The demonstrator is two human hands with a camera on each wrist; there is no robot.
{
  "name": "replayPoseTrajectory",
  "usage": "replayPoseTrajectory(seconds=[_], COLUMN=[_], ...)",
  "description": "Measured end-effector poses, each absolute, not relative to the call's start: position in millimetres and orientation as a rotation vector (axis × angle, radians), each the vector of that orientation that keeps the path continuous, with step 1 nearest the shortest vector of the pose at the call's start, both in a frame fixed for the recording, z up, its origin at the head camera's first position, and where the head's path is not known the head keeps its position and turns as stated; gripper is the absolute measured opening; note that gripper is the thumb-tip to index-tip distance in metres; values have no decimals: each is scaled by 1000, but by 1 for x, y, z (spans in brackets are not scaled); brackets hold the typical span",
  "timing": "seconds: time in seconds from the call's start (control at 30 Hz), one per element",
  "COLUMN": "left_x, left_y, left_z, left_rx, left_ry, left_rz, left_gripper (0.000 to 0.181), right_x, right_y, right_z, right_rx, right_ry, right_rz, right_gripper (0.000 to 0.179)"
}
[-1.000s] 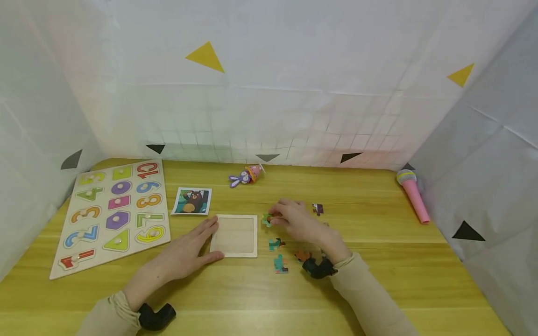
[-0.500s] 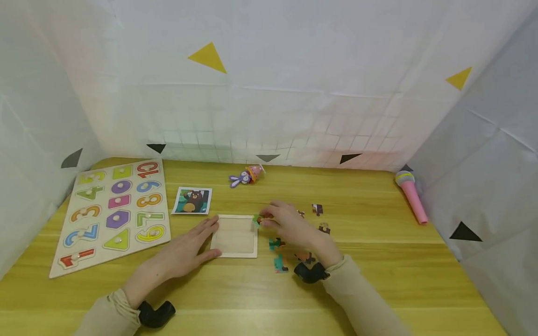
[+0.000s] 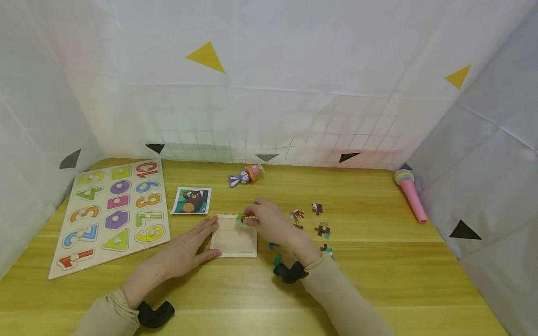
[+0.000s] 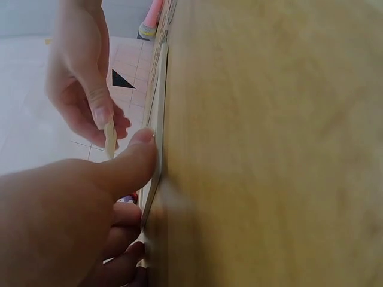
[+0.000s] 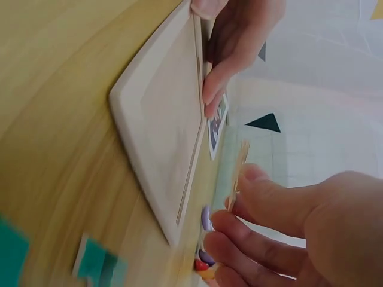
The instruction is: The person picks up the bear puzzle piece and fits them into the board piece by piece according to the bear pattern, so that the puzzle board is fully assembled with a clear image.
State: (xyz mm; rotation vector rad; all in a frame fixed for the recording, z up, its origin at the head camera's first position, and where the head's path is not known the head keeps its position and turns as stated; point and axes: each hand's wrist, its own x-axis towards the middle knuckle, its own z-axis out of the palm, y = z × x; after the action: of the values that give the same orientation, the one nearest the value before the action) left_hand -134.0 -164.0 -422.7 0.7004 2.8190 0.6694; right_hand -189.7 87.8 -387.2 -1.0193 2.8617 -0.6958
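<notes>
Between thumb and fingers my right hand (image 3: 272, 227) pinches a small green and brown jigsaw piece (image 3: 241, 219). It hangs above the far side of a square wooden puzzle tray (image 3: 235, 255); the right wrist view shows the thin piece (image 5: 239, 173) edge-on, apart from the tray (image 5: 122, 107). My left hand (image 3: 182, 254) rests against the tray's left edge, fingertips at the far corner and thumb at the near one. Several loose pieces lie to the right of the tray, among them a dark one (image 3: 317, 208) and a brown one (image 3: 296, 215); my right arm partly covers others.
A picture card of a bear (image 3: 192, 201) lies behind the tray. A board of numbers and shapes (image 3: 109, 252) takes up the left side. At the back lies a purple rabbit toy (image 3: 241, 178), and a pink microphone (image 3: 413, 198) is far right, near the white wall.
My right hand has carried the jigsaw piece leftward from the table over the tray. More loose pieces show behind it. My left hand has stayed at the tray.
</notes>
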Motion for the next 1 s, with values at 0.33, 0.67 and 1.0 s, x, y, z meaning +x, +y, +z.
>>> replayPoseTrajectory(seconds=[0.33, 0.67, 1.0], left_x=[-136, -137, -139], left_y=[-167, -165, -166], left_z=[-422, -424, -427], left_rx=[698, 700, 746], left_ry=[2815, 2815, 2829], left_rz=[678, 680, 685], left_gripper=[76, 78, 77], right_x=[-192, -195, -194], right_y=[68, 57, 52], right_z=[-383, -391, -397], right_rx=[-1035, -1016, -1047], right_ry=[2834, 2852, 2816], right_rz=[-718, -575, -543], right_gripper=[23, 24, 24])
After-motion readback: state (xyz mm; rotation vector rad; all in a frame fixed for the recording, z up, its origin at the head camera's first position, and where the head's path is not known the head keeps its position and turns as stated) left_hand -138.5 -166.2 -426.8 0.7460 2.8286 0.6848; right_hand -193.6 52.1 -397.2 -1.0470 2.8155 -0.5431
